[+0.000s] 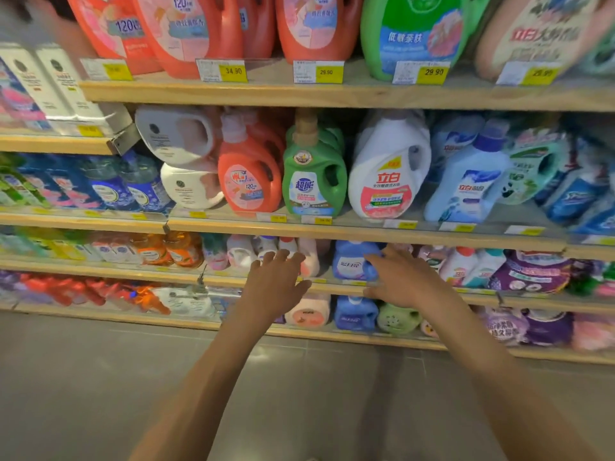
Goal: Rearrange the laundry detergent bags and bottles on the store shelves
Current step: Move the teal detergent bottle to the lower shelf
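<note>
head view of a store aisle with wooden shelves of laundry detergent. both bare arms reach forward to the third shelf [229, 280] from the top. the left hand [276, 282] is open, fingers straight and spread, holding nothing; its fingertips lie in front of a pale pink bottle [310, 257] and small white bottles [266, 247] at the shelf front. the right hand [404, 277] is also open, fingers extended and slightly bent, with the fingertips at the right edge of a blue detergent bag [349, 261] standing on the same shelf; whether they press on the bag cannot be told. the bottom shelf, just below the hands, carries a pink bag [307, 312], a second blue bag [356, 312] and a green bag [397, 317] side by side. the shelf above the hands holds, left to right, an orange-red bottle [249, 181], a green bottle [314, 181] and a white bottle [389, 181], all upright. yellow price tags [329, 72] line the shelf edges. grey tiled floor [100, 377] fills the foreground.
</note>
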